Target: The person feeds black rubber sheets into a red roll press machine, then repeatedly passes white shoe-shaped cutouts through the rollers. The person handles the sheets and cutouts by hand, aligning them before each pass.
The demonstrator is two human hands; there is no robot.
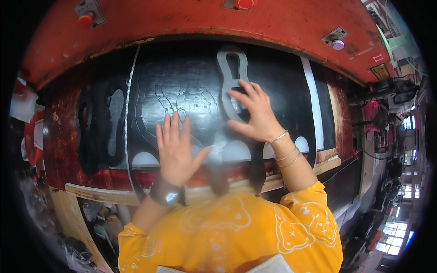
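Note:
A grey sole-shaped cutting die [224, 68] with a crossbar stands on a shiny black sheet [282, 91]. My right hand [258, 113] is at its lower half, fingers near the crossbar and thumb by the lower end, gripping it. Two bangles circle that wrist. My left hand [175, 148] lies flat on the sheet's near part, fingers stretched and thumb out, holding nothing. Cut outlines [180, 102] mark the sheet beyond its fingertips. White half-round gaps [236, 150] line the sheet's near edge. Dark strips [257, 170] hang down between them.
A red machine beam [182, 20] crosses the far side, carrying a red button [85, 21] and a pale button [337, 44]. Dark sole-shaped pieces [86, 136] lie on the left. A wooden rail [102, 193] runs along the near edge. A fan [380, 120] stands off right.

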